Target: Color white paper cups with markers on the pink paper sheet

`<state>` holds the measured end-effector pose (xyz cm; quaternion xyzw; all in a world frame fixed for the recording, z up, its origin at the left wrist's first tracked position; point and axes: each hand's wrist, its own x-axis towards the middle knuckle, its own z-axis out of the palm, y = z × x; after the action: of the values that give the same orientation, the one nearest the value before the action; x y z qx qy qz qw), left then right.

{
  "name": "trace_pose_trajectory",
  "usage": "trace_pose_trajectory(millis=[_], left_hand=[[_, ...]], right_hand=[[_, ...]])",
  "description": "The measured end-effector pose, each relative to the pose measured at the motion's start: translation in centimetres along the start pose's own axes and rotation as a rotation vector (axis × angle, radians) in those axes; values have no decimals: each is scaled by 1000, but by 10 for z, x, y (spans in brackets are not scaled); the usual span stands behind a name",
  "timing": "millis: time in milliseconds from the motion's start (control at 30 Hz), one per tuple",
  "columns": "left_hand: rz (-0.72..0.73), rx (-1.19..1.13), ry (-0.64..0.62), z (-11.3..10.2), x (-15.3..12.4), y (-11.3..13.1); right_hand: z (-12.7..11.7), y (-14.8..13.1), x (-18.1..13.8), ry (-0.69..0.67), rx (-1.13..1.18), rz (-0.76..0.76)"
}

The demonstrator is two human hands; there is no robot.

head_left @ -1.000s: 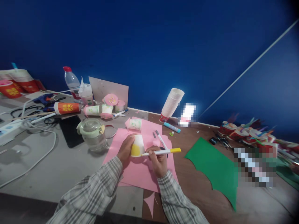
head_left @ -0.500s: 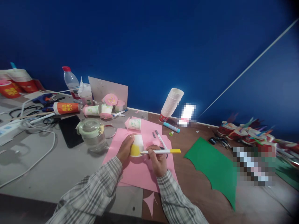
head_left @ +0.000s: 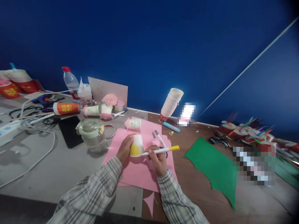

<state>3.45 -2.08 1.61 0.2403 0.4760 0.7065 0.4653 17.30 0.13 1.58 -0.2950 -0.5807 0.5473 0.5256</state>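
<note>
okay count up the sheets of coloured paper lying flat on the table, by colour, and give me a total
Pink paper sheets: 2 that can be told apart, overlapping under the left hand, the right hand and the paper cup
Green paper sheets: 1
Total: 3

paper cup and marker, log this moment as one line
left hand: holds paper cup upside down on pink sheet | right hand: grips yellow marker, tip at cup | cup's lower part yellow
</note>
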Motion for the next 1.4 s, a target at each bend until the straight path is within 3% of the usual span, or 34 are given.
trace_pose_trajectory(millis=[300, 1400], left_hand=[[-12, -36, 3, 1, -1, 0], [-55, -40, -28, 1, -1, 2]], right_hand=[[-1, 6, 2, 30, 91, 31], [1, -1, 3, 56, 20, 9]])
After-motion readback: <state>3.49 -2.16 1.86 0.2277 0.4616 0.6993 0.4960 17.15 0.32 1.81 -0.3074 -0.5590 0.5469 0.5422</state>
